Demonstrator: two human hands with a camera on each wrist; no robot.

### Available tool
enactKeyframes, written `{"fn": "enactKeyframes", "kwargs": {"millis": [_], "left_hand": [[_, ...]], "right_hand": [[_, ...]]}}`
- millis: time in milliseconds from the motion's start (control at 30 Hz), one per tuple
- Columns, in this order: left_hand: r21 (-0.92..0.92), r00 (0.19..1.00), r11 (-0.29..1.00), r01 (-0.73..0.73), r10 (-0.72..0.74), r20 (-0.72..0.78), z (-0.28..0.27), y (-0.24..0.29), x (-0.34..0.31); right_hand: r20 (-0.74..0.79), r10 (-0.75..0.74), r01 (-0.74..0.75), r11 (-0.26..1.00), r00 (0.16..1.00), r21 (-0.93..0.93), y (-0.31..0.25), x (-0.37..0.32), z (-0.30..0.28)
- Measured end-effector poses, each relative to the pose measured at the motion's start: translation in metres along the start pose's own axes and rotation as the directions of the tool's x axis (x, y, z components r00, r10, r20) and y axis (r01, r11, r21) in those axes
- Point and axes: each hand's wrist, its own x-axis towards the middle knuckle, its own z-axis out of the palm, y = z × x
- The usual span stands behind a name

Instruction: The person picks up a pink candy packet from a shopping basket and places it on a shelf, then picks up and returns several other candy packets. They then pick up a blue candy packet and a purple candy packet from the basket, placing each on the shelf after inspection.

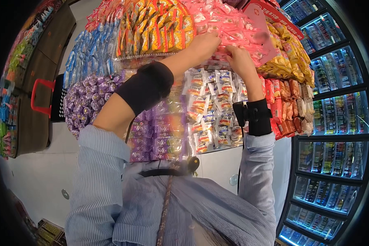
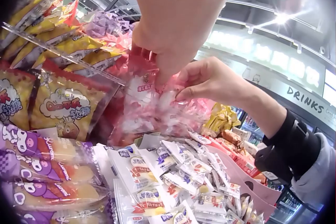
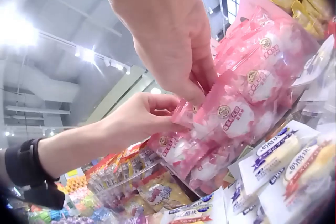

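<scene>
Both hands are at the pile of pink-wrapped candy packets (image 1: 211,24) at the back of the display. My left hand (image 1: 205,46) pinches the end of a pink packet (image 3: 184,115) between thumb and fingers, seen in the right wrist view. Close beside it, my right hand (image 1: 241,62) has its thumb and forefinger closed on pink wrapper, clearest in the left wrist view, where a white-centred packet (image 2: 140,90) hangs near the fingers. Some of the right fingertips are hidden behind the hand in the right wrist view.
Yellow-and-red gummy bags (image 1: 156,30) fill the left neighbouring bin, yellow packets (image 1: 285,55) the right. White-wrapped snacks (image 1: 201,106) and purple packs (image 1: 156,135) lie nearer. Purple-wrapped lollipops (image 1: 86,100) and a red basket handle (image 1: 37,96) are left; lit drink fridges (image 1: 336,115) line the right.
</scene>
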Motion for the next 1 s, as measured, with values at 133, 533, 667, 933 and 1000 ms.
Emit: {"fn": "enactKeyframes", "kwargs": {"millis": [133,533,667,933,1000], "left_hand": [[-0.013,0.999,1.000,0.005,-0.005,0.038,0.005,-0.005,0.000],[-0.012,0.990,0.995,0.095,-0.093,0.107,-0.004,0.000,-0.002],[0.019,0.996,0.998,0.051,-0.053,0.077,-0.008,0.004,-0.002],[0.000,0.994,0.997,0.077,-0.077,0.073,0.004,0.001,-0.002],[-0.016,0.988,0.996,0.090,-0.087,0.127,-0.003,0.005,-0.002]], "right_hand": [[0.034,-0.016,0.018,0.998,0.999,-0.062,0.007,0.006,0.013],[0.120,0.044,-0.098,0.865,0.992,0.492,0.025,0.004,0.007],[0.132,0.139,-0.184,0.874,0.981,0.450,0.021,0.006,0.006],[-0.085,0.122,-0.113,0.988,0.989,0.106,-0.014,-0.004,0.015],[-0.085,0.102,-0.093,0.990,0.991,0.109,-0.014,-0.005,0.014]]}}
